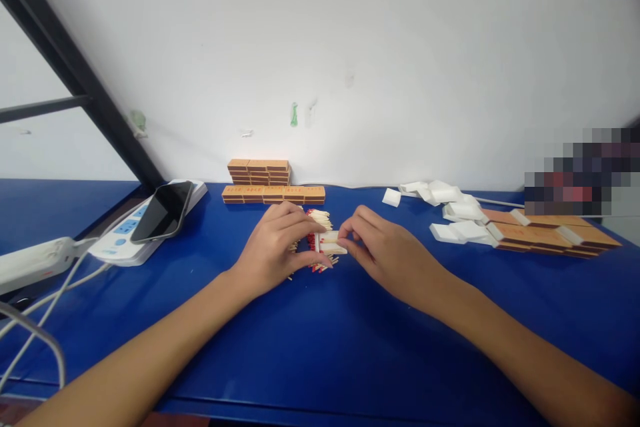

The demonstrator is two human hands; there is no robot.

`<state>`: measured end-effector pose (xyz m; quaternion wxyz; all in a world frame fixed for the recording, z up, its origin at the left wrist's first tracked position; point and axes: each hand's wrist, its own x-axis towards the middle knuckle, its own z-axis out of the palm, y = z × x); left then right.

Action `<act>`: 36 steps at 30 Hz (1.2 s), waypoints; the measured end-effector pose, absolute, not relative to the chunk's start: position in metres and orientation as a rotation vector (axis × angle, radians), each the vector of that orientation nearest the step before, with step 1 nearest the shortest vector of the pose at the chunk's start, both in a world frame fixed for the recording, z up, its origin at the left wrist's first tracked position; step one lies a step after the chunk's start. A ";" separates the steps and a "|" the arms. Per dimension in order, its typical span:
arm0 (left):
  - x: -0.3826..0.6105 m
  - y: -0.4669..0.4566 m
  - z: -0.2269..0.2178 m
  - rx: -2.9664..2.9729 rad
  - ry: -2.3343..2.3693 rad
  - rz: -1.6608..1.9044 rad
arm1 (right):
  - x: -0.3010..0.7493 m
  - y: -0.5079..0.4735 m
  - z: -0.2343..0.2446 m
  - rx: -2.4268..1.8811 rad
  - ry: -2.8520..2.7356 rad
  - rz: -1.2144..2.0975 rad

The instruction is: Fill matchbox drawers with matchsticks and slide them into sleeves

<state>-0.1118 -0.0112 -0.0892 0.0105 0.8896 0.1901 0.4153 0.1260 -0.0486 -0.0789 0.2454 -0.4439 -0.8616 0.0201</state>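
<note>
On the blue table [320,333] lies a loose pile of red-tipped matches [320,219], partly hidden under my hands. My left hand [277,243] rests curled over the pile, its fingers closed on a bunch of matches. My right hand [383,247] pinches a small white matchbox tray [331,242] by its right end. Both hands meet at the tray, which sits right at the pile. How full the tray is I cannot make out.
Orange matchboxes [265,181] are stacked at the wall behind the pile. White empty trays [453,210] and orange sleeves [550,230] lie at the right. A phone [163,211] rests on a white power strip [120,240] at the left, with cables. A black metal brace [75,67] slants along the left.
</note>
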 end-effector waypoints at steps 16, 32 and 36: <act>-0.117 -0.003 -0.094 2.769 0.692 1.362 | 0.125 -0.052 -0.076 -1.112 -2.372 -0.016; -0.126 0.005 -0.095 2.726 0.850 1.403 | 0.131 -0.041 -0.095 -1.148 -2.534 0.451; -0.126 0.005 -0.095 2.729 0.850 1.395 | 0.131 -0.041 -0.094 -1.185 -2.512 0.492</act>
